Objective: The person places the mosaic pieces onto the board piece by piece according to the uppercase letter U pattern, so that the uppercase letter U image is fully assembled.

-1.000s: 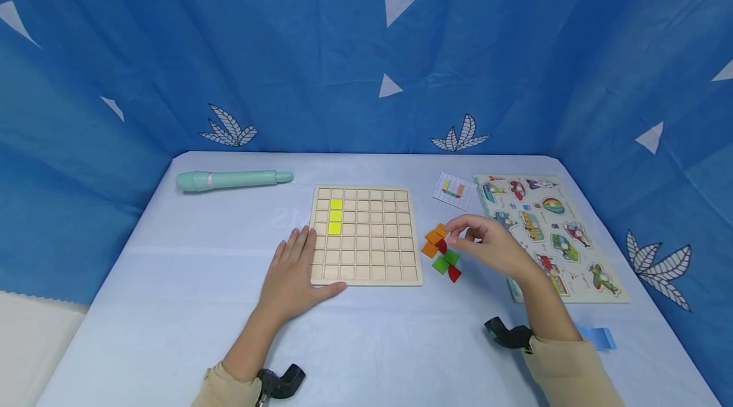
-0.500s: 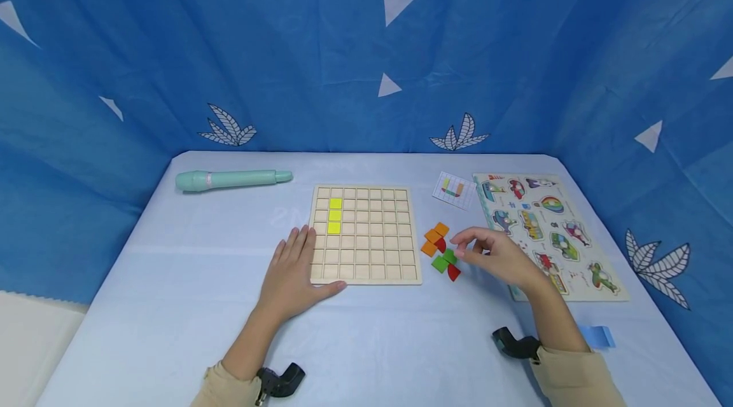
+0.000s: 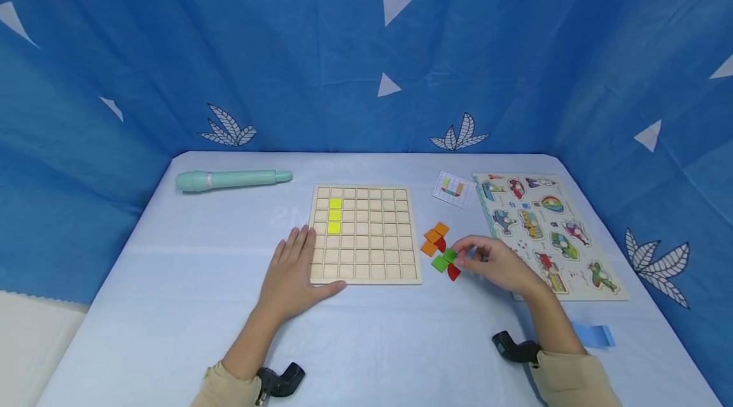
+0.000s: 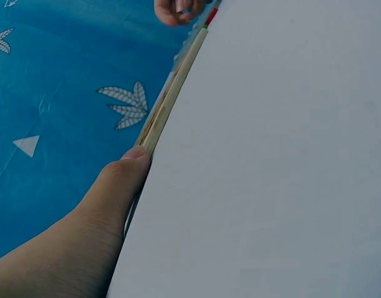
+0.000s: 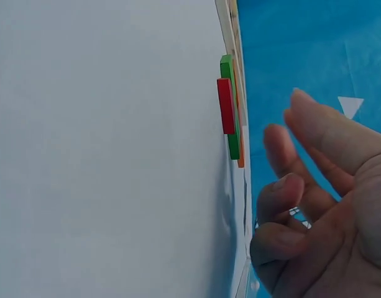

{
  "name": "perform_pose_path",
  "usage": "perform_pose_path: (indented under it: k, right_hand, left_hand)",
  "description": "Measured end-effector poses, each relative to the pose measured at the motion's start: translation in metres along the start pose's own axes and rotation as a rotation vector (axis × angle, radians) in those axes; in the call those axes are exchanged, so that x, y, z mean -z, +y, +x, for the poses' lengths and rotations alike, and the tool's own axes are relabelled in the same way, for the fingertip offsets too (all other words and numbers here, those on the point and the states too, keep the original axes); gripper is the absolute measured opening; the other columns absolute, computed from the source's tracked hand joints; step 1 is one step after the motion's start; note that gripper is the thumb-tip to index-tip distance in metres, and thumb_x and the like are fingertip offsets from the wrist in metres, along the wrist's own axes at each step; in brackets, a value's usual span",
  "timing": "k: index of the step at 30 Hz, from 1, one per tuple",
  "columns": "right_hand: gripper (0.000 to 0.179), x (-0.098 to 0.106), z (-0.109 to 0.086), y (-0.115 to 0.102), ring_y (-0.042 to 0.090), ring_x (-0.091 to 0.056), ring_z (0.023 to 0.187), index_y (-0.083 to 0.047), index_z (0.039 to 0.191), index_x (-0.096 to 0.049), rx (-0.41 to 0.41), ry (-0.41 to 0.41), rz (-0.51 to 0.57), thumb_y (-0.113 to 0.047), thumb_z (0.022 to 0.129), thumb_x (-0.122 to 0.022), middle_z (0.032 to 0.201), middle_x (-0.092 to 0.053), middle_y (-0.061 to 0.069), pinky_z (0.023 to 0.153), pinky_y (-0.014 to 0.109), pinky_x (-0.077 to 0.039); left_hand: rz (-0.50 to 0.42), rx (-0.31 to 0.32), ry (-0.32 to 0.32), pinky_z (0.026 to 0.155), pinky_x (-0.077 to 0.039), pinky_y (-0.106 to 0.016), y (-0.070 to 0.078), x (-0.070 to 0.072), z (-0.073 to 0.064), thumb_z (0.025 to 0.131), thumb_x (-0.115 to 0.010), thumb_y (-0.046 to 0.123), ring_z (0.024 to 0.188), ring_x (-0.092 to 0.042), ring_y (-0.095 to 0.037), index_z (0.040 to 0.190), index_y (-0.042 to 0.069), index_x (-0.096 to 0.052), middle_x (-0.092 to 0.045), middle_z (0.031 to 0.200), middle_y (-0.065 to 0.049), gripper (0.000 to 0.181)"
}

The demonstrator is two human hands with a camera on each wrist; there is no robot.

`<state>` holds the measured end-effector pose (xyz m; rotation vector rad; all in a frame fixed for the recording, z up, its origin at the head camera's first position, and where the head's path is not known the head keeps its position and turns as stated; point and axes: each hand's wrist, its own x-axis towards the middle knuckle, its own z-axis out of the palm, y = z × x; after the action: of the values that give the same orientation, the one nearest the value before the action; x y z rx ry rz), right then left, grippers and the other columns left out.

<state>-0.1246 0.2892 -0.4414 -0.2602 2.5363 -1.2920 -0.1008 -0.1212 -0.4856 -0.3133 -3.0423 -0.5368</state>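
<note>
My left hand (image 3: 289, 276) lies with straight fingers along the left side of a wooden grid board (image 3: 366, 259). Its thumb (image 4: 125, 164) rests at the board's near edge. Yellow square tiles (image 3: 335, 215) fill three cells in one column. To the right of the board is a small cluster: orange squares (image 3: 428, 248), green squares (image 3: 439, 263) and red quarter-round pieces (image 3: 453, 272). Over the cluster's right side hovers my right hand (image 3: 498, 264), fingers loosely bent. Thumb and forefinger are apart with nothing between them in the right wrist view, just above the green and red pieces.
A pattern card (image 3: 455, 191) with a coloured drawing lies behind the cluster. Under and beyond the right forearm is a picture puzzle board (image 3: 564, 222). A mint-green microphone-shaped stick (image 3: 235, 180) lies at the back left, and a blue strip (image 3: 595, 335) at the right.
My right hand has moved from beside the orange pieces toward me, to the green and red ones. The left hand and the tiles stay in place.
</note>
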Motion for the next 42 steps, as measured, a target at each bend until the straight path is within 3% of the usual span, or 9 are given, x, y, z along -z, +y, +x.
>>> perform_pose_path:
  k: [24, 37, 42]
  right_hand:
    - [0.023, -0.013, 0.001, 0.004, 0.017, -0.049, 0.068, -0.018, 0.101, -0.072, -0.006, -0.001, -0.118, -0.023, 0.080, -0.082, 0.090, -0.063, 0.003, 0.056, 0.024, -0.039]
    - [0.014, -0.008, -0.005, 0.000, 0.016, -0.051, 0.070, -0.019, 0.091, -0.072, 0.007, 0.013, -0.195, -0.022, 0.081, -0.082, 0.080, -0.061, -0.001, 0.057, 0.023, -0.040]
    - [0.020, -0.009, -0.004, -0.001, 0.016, -0.051, 0.071, -0.020, 0.093, -0.071, -0.002, -0.006, -0.215, -0.027, 0.079, -0.084, 0.081, -0.060, -0.002, 0.058, 0.022, -0.040]
  left_hand:
    - [-0.004, 0.005, -0.005, 0.125, -0.012, -0.053, -0.001, 0.000, -0.001, 0.071, -0.054, 0.088, 0.156, -0.009, -0.031, 0.159, 0.006, -0.018, -0.014, 0.168, -0.011, 0.125]
    - [0.003, 0.001, 0.004, 0.125, -0.013, -0.053, -0.001, -0.002, 0.001, 0.071, -0.051, 0.090, 0.156, -0.009, -0.030, 0.159, 0.008, -0.017, -0.015, 0.167, -0.011, 0.126]
    - [0.003, 0.003, 0.003, 0.125, -0.012, -0.053, -0.002, -0.002, 0.001, 0.071, -0.050, 0.091, 0.156, -0.008, -0.030, 0.159, 0.008, -0.016, -0.015, 0.167, -0.011, 0.126]
